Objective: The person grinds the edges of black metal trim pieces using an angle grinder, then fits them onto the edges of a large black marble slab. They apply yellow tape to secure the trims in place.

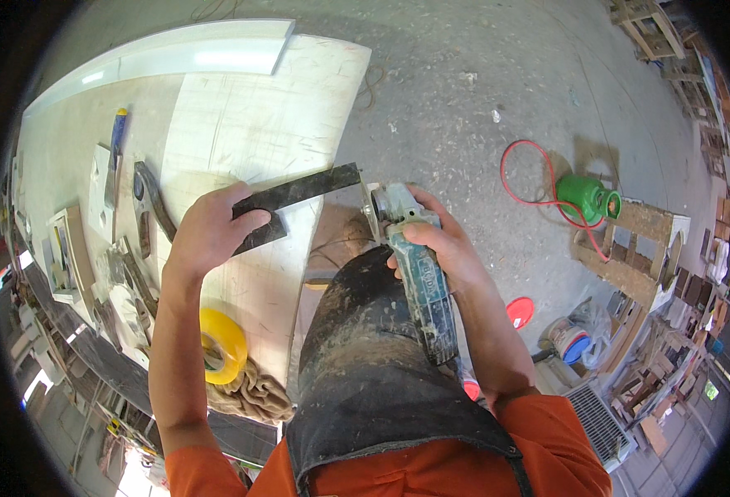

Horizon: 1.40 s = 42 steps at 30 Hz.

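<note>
My left hand (212, 232) presses down on a dark flat L-shaped metal piece (298, 192) that lies on a pale wooden board (249, 132) and sticks out past the board's right edge. My right hand (435, 240) grips a blue-green angle grinder (414, 265), its head beside the free end of the metal piece. A dusty black apron (365, 356) covers my raised knee under the grinder.
A yellow tape roll (224, 344) rests on a brown rag (253, 393) at the board's near end. Hand tools lie along the workbench (58, 157) on the left. A green gas cylinder (590, 197) with a red hose, a red lid and wooden frames sit on the concrete floor (464, 99).
</note>
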Tool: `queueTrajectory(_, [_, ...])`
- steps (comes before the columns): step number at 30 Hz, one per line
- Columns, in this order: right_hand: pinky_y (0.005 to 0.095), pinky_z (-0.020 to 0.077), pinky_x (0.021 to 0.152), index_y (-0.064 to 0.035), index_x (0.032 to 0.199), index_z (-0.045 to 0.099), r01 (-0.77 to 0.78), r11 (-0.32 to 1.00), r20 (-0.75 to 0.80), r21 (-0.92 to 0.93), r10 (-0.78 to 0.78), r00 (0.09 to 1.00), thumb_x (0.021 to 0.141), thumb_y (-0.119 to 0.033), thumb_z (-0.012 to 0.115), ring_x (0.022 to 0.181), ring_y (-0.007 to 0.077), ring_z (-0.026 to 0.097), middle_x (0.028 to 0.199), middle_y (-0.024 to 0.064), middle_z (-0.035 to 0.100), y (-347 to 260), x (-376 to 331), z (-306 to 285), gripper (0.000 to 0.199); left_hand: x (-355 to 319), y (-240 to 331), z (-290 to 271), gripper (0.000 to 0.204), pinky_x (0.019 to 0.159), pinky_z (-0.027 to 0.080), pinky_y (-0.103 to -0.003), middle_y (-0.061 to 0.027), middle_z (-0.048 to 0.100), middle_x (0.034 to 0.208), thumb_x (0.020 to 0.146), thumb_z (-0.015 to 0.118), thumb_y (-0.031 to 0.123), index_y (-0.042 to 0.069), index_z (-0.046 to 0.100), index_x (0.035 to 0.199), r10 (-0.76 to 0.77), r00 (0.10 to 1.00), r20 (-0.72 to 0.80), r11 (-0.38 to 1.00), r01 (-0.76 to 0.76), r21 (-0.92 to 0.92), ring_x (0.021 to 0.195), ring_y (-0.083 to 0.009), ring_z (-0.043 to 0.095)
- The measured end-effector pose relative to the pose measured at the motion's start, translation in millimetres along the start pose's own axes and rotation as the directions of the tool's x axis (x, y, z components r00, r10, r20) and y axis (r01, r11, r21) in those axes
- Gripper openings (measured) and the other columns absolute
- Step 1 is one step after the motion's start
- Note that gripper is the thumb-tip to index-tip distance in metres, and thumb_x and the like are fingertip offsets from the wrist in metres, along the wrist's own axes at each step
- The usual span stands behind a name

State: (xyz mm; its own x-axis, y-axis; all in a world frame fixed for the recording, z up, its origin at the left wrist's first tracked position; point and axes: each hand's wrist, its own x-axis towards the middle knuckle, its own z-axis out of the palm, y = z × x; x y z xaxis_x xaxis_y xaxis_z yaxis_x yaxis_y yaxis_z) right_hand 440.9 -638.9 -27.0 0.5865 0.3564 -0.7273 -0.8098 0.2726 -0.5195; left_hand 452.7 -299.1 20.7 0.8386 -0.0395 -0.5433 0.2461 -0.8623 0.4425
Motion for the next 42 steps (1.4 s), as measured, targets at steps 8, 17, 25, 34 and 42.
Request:
queueTrajectory(8, [0.0387, 0.0621, 0.060, -0.0112, 0.159, 0.041, -0.016, 1.000, -0.020, -0.018, 0.016, 1.000, 0.088, -0.013, 0.073, 0.073, 0.0276, 0.074, 0.109, 0.0177, 0.071, -8, 1, 4, 0.078, 0, 2, -1, 0.033, 0.078, 0.052, -0.047, -0.0230, 0.071, 0.088, 0.092, 0.074, 0.032, 0.001, 0.068, 0.101, -0.004, 1.000, 0.005, 1.000, 0.004, -0.002, 0.087, -0.0438, 0.068])
queueTrajectory(17, [0.0401, 0.0637, 0.059, -0.0098, 0.160, 0.039, 0.000, 1.000, -0.011, -0.031, 0.000, 1.000, 0.087, -0.014, 0.070, 0.072, 0.0297, 0.075, 0.112, 0.0184, 0.069, -15, 0, 7, 0.080, -2, 7, 0, 0.034, 0.080, 0.052, -0.048, -0.0229, 0.071, 0.091, 0.092, 0.074, 0.033, 0.002, 0.069, 0.105, -0.071, 0.998, -0.004, 0.998, 0.071, 0.001, 0.089, -0.0435, 0.068])
queueTrajectory(25, [0.0376, 0.0618, 0.059, -0.0134, 0.160, 0.040, 0.002, 0.999, 0.013, -0.033, -0.002, 1.000, 0.088, -0.012, 0.072, 0.073, 0.0271, 0.074, 0.110, 0.0166, 0.070, -18, 1, 5, 0.079, -1, 2, 4, 0.033, 0.082, 0.052, -0.048, -0.0232, 0.071, 0.092, 0.093, 0.074, 0.033, 0.002, 0.068, 0.106, -0.048, 0.999, -0.016, 0.999, 0.048, -0.008, 0.092, -0.0441, 0.068])
queueTrajectory(34, [0.0382, 0.0622, 0.059, -0.0132, 0.160, 0.041, -0.065, 0.998, 0.016, -0.024, 0.065, 0.998, 0.086, -0.013, 0.074, 0.072, 0.0269, 0.074, 0.109, 0.0163, 0.070, -8, -3, -6, 0.081, -4, 6, 4, 0.033, 0.082, 0.052, -0.048, -0.0234, 0.071, 0.093, 0.093, 0.074, 0.032, 0.003, 0.068, 0.107, -0.066, 0.997, -0.032, 0.998, 0.066, 0.001, 0.092, -0.0439, 0.068])
queueTrajectory(42, [0.0378, 0.0623, 0.060, -0.0127, 0.159, 0.042, -0.046, 0.998, 0.018, -0.049, 0.047, 0.999, 0.086, -0.016, 0.074, 0.073, 0.0265, 0.074, 0.110, 0.0158, 0.069, -17, 6, 1, 0.079, -4, 5, 5, 0.032, 0.080, 0.052, -0.048, -0.0232, 0.071, 0.092, 0.092, 0.074, 0.031, 0.003, 0.067, 0.107, -0.063, 0.997, -0.031, 0.998, 0.063, -0.006, 0.091, -0.0436, 0.068])
